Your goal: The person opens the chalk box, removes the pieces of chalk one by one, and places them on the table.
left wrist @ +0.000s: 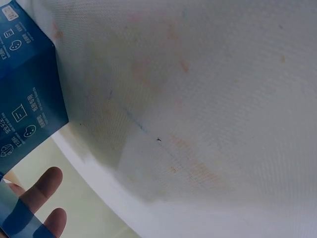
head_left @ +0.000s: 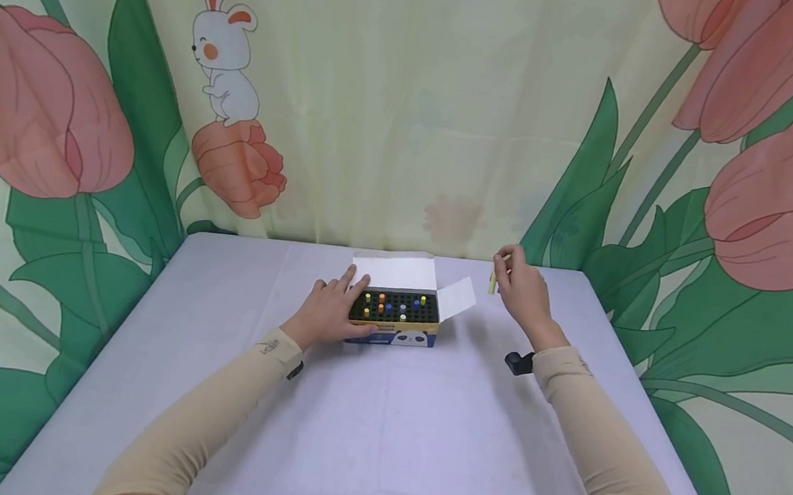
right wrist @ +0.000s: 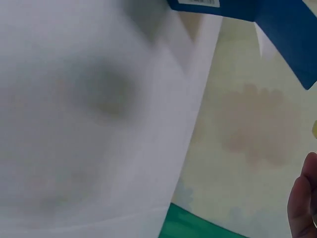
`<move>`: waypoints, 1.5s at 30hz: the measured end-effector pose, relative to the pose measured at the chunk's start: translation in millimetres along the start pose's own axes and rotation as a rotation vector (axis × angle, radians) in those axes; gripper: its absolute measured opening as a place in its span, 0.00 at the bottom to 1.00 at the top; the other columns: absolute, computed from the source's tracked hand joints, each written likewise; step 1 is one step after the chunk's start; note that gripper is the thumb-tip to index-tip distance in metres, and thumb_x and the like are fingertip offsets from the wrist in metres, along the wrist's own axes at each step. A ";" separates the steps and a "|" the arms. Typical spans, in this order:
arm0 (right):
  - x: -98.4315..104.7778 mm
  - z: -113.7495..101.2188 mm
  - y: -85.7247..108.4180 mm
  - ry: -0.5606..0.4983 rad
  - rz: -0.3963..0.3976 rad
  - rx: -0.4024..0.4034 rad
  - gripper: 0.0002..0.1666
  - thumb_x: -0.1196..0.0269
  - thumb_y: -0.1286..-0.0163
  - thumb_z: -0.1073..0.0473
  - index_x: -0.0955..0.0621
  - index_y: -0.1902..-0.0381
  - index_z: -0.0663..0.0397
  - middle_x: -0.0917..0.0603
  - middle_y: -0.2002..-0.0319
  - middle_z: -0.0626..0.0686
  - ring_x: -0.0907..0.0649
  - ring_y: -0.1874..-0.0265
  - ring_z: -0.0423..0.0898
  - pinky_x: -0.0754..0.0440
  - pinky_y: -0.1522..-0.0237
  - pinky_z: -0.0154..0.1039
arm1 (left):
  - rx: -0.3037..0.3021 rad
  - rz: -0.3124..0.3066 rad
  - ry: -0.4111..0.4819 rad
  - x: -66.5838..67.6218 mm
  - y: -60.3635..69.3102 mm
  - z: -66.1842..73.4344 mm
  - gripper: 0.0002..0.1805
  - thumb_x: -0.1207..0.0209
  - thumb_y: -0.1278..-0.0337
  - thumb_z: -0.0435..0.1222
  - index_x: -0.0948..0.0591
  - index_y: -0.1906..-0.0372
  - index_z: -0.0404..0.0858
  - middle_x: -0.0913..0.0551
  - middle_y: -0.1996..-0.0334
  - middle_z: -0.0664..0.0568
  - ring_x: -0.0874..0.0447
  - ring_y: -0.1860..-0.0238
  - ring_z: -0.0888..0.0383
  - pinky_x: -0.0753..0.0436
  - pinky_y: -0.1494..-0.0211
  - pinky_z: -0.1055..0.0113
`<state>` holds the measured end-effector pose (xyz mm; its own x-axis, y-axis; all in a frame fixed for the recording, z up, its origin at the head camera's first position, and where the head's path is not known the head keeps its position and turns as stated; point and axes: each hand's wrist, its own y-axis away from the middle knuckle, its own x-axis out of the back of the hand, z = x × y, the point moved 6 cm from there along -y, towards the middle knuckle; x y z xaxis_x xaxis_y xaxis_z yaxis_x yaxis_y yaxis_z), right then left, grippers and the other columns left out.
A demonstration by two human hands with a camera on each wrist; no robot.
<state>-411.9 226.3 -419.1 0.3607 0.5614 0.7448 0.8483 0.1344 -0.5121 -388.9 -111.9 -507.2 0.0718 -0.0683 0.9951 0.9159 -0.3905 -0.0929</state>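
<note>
A blue and yellow box with a panda face stands on the table, its white lid raised at the back. Several coloured sticks stand in the holes of its black insert. My left hand holds the box's left end, thumb along the front and fingers spread over the top towards the lid. In the left wrist view, fingertips show beyond the blue box side. Right of the box, my raised right hand pinches a pale yellow chalk-like stick, which points downward.
A white side flap sticks out from the box's right end. White cloth covers the table, with faint coloured smudges in the left wrist view. Behind the table hangs a curtain printed with tulips and a rabbit.
</note>
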 end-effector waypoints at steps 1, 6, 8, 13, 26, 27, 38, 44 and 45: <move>-0.3 4.1 1.2 0.014 -0.001 -0.007 0.19 0.52 0.14 0.48 0.27 0.44 0.58 0.12 0.67 0.60 0.18 0.80 0.49 0.26 0.78 0.42 | 0.001 -0.001 0.001 -0.3 -0.2 -0.5 0.62 0.50 0.47 0.79 0.46 0.16 0.46 0.48 0.18 0.36 0.22 0.35 0.39 0.28 0.35 0.39; -2.7 23.3 7.1 0.076 -0.026 -0.040 0.18 0.48 0.16 0.48 0.24 0.47 0.57 0.12 0.66 0.60 0.15 0.74 0.53 0.22 0.73 0.48 | -0.001 -0.003 0.007 -0.7 -0.1 -1.0 0.62 0.49 0.47 0.79 0.46 0.16 0.46 0.48 0.18 0.35 0.22 0.35 0.39 0.27 0.35 0.39; -3.9 31.0 9.8 0.087 -0.045 -0.061 0.17 0.47 0.17 0.48 0.23 0.48 0.56 0.11 0.64 0.59 0.14 0.71 0.54 0.20 0.71 0.50 | -0.003 -0.003 0.005 -0.7 0.0 -0.7 0.62 0.49 0.47 0.79 0.46 0.16 0.46 0.48 0.18 0.36 0.22 0.35 0.39 0.27 0.35 0.39; -7.7 49.5 17.0 0.107 -0.096 -0.109 0.16 0.45 0.18 0.47 0.21 0.49 0.53 0.11 0.63 0.58 0.14 0.68 0.54 0.21 0.70 0.49 | -0.001 -0.009 0.019 1.4 0.6 0.7 0.62 0.49 0.47 0.79 0.47 0.16 0.47 0.49 0.18 0.36 0.22 0.34 0.39 0.28 0.34 0.39; -18.2 79.7 34.3 0.147 -0.254 -0.235 0.16 0.43 0.22 0.48 0.17 0.51 0.53 0.12 0.60 0.57 0.17 0.64 0.54 0.22 0.63 0.48 | 0.001 -0.011 0.026 6.8 -2.5 -3.2 0.61 0.48 0.46 0.77 0.47 0.16 0.46 0.48 0.18 0.35 0.22 0.34 0.39 0.29 0.34 0.39; -18.7 81.3 34.4 0.155 -0.270 -0.242 0.16 0.43 0.22 0.48 0.18 0.51 0.53 0.12 0.59 0.58 0.17 0.63 0.54 0.22 0.63 0.48 | 0.002 -0.017 0.029 7.4 -2.3 -3.3 0.61 0.47 0.46 0.77 0.47 0.16 0.46 0.49 0.18 0.35 0.23 0.34 0.39 0.29 0.34 0.39; -16.8 102.0 47.5 0.177 -0.345 -0.352 0.14 0.42 0.24 0.52 0.17 0.55 0.57 0.13 0.59 0.59 0.18 0.60 0.56 0.23 0.59 0.50 | -0.005 -0.017 0.038 0.9 0.7 -0.5 0.61 0.48 0.47 0.78 0.47 0.16 0.46 0.49 0.18 0.36 0.22 0.34 0.39 0.28 0.34 0.40; -19.6 108.0 45.8 0.191 -0.351 -0.366 0.16 0.42 0.24 0.51 0.16 0.53 0.57 0.12 0.57 0.59 0.17 0.58 0.58 0.22 0.57 0.52 | 0.006 -0.015 0.042 1.4 0.4 0.3 0.61 0.48 0.47 0.78 0.47 0.16 0.46 0.48 0.18 0.36 0.22 0.34 0.39 0.28 0.34 0.39; -21.3 108.1 45.8 0.193 -0.362 -0.364 0.17 0.42 0.23 0.51 0.15 0.52 0.58 0.12 0.56 0.60 0.17 0.58 0.58 0.22 0.57 0.53 | 0.006 -0.015 0.042 1.3 0.4 0.7 0.61 0.48 0.47 0.78 0.47 0.16 0.46 0.49 0.18 0.36 0.22 0.34 0.39 0.28 0.34 0.39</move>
<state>-422.7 308.7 -504.7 0.0562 0.3668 0.9286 0.9984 -0.0197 -0.0527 -388.1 -111.4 -505.9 0.0414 -0.1011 0.9940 0.9191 -0.3862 -0.0776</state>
